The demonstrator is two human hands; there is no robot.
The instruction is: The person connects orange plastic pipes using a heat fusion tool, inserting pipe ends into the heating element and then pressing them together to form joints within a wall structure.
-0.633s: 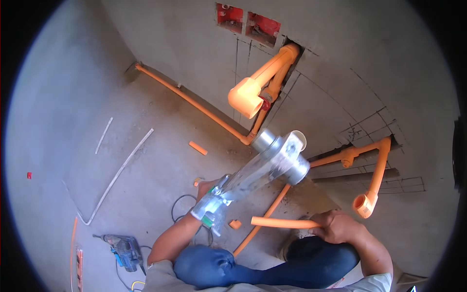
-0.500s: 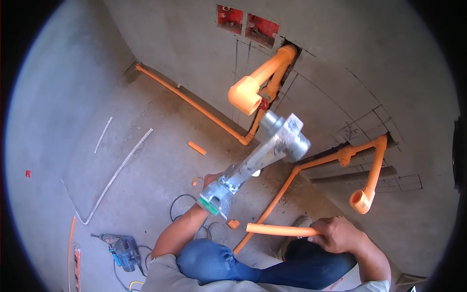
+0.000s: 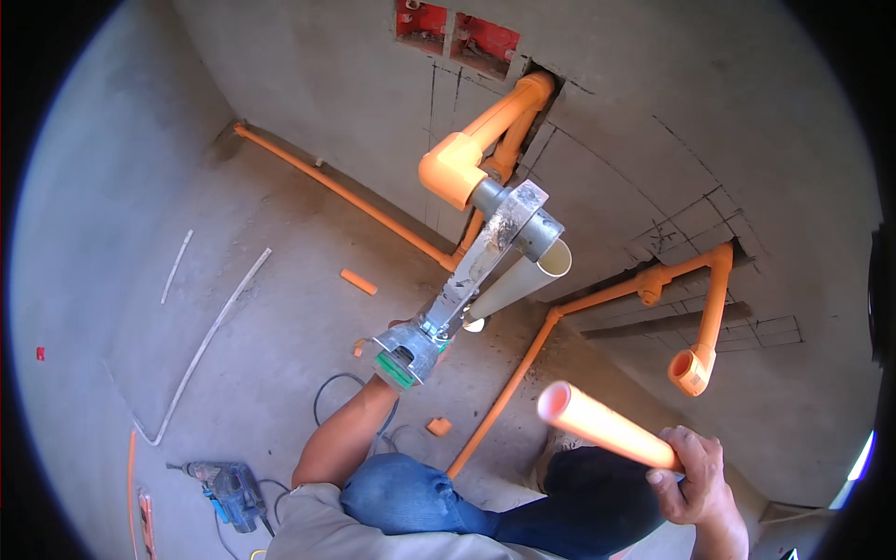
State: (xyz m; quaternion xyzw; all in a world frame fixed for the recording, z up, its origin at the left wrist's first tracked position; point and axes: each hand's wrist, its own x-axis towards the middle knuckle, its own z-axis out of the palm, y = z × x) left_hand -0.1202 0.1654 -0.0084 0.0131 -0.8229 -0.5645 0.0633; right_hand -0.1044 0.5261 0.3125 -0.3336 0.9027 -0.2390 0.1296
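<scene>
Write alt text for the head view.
A person's left hand, mostly hidden, holds a metal tool at the mouth of an orange elbow; the right hand grips an orange pipe. Orange pipework runs along the wall, and a drill lies on the floor.

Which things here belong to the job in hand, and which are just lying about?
In use, it seems: metal tool; orange elbow at its far end; orange pipe in the right hand.

Apparently just lying about: drill; short orange piece; bent pale tube.

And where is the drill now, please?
In the head view, the drill lies on the floor at lower left, left of the person's left knee.
</scene>
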